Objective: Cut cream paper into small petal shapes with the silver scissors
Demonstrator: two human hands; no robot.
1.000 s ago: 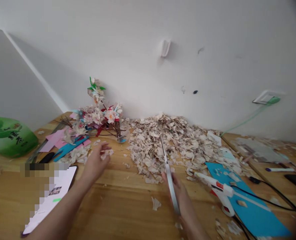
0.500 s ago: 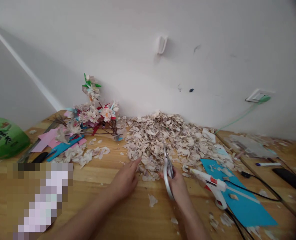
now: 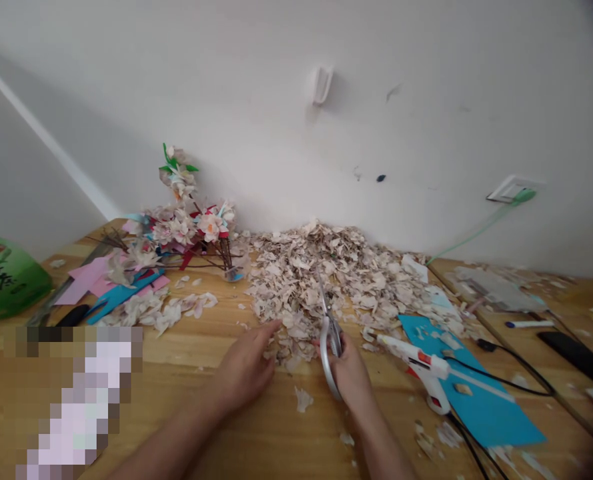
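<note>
My right hand point(image 3: 353, 373) is wrapped round silver metal scissors point(image 3: 330, 337). Their slim blades point away from me, over the near part of a big heap of dry, pale petals point(image 3: 316, 267). My left hand point(image 3: 249, 363) rests low at the heap's near left edge, index finger stretched towards the petals and thumb a little apart from it. Nothing shows in its fingers. One loose petal point(image 3: 303, 399) lies on the wooden table point(image 3: 256, 433) between my wrists.
Left of the heap stand flower-covered twigs point(image 3: 186, 230), beside pink paper point(image 3: 86, 280) and a green bag point(image 3: 11, 277). On the right, a white glue gun point(image 3: 421, 363) with a black cord lies over blue paper point(image 3: 496, 407). A white wall rises behind.
The view has shifted slightly, so most things sit a little further left. My right hand still grips the scissors, and my left hand stays by the heap's edge.
</note>
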